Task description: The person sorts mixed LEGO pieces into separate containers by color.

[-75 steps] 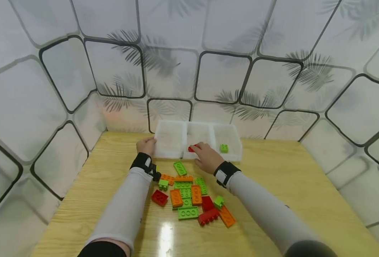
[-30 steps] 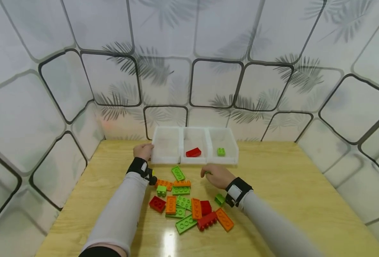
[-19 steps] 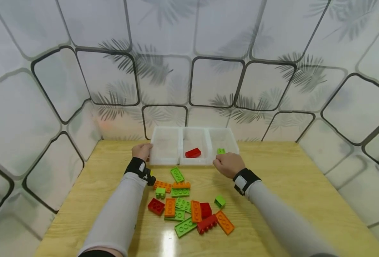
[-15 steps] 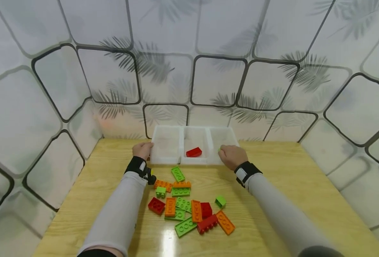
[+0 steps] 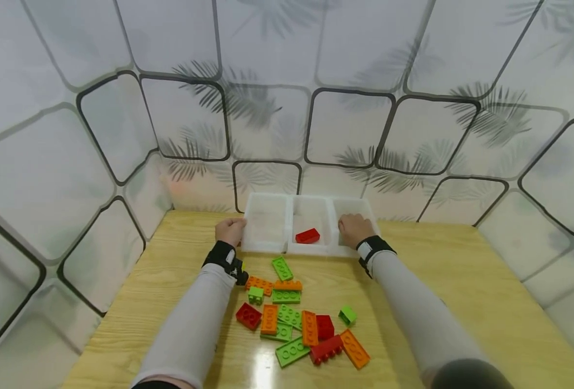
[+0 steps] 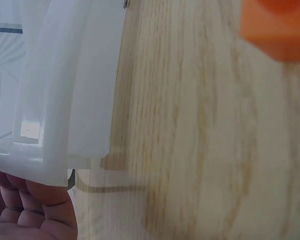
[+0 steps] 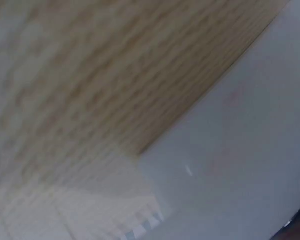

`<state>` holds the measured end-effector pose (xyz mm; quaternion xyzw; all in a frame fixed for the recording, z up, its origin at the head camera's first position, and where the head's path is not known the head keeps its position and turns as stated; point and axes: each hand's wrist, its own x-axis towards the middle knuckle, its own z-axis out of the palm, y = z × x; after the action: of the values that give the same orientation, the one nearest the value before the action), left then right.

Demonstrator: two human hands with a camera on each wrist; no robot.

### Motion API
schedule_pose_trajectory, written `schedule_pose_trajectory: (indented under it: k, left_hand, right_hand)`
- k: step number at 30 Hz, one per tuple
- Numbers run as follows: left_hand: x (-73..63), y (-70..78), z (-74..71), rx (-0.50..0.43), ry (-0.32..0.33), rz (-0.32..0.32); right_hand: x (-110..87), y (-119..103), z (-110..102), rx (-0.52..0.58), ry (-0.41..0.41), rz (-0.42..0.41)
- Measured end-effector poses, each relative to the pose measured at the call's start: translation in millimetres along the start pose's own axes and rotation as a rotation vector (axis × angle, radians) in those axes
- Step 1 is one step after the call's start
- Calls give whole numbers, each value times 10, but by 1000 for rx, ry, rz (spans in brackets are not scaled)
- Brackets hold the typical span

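White tray (image 5: 311,249) below centre-frame is taking the right hand (image 5: 355,229) deeper into its right compartment (image 5: 351,204); that grip is staying hidden. The left hand (image 5: 229,231) is holding the left edge.

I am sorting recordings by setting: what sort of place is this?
Probably a small booth for tabletop work: patterned walls stand close behind and beside a wood-grain table that bears toy bricks.

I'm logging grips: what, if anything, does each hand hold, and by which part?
Left hand: the white tray, by its left end. Right hand: cannot be told; its fingertips are hidden.
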<state>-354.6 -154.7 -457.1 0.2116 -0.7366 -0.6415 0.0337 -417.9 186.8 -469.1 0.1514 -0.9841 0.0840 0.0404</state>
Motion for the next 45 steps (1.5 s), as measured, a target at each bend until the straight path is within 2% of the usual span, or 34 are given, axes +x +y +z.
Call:
schedule_pose_trajectory:
  k: [6,11,16,21,24,29,32,33,35,37,39,41,43,45]
  left_hand:
    - [-36,-52,42,8,10,-4]
    - [-7,-43,37,-2,24,0]
    - [41,0,54,2,42,4]
    - [69,29,73,-7,25,-3]
    - [72,44,66,-12,36,5]
    - [46,13,44,-22,46,4]
    - [44,-2,7,-29,42,-2]
    - [48,-6,-8,-33,44,-3]
    - [57,-16,-29,-29,50,0]
    - [65,-26,-38,-33,53,2]
    - [71,-33,-35,-35,48,4]
    - [72,-32,-20,-41,43,4]
    - [68,-30,-2,-48,38,4]
    - [60,-25,15,-58,35,5]
  right_hand:
    - [-49,100,41,17,-64,-56]
    - [-90,72,-64,138,-103,-42]
    - [-105,57,-143,150,-107,-47]
    - [-200,35,-271,129,-65,-98]
    - [-284,-56,-385,121,-9,-155]
    - [-424,-337,-498,58,129,-274]
    - [-479,-634,-514,41,177,-379]
    - [-494,-754,-510,48,167,-422]
    - [-535,-995,-472,49,91,-499]
    - [-577,-1222,-406,67,-40,-560]
    - [-615,-1402,-313,65,-185,-587]
    - [-644,-1525,-213,39,-293,-603]
    - [-663,-1595,-130,1,-350,-610]
    - [-673,-1627,-70,-24,-363,-621]
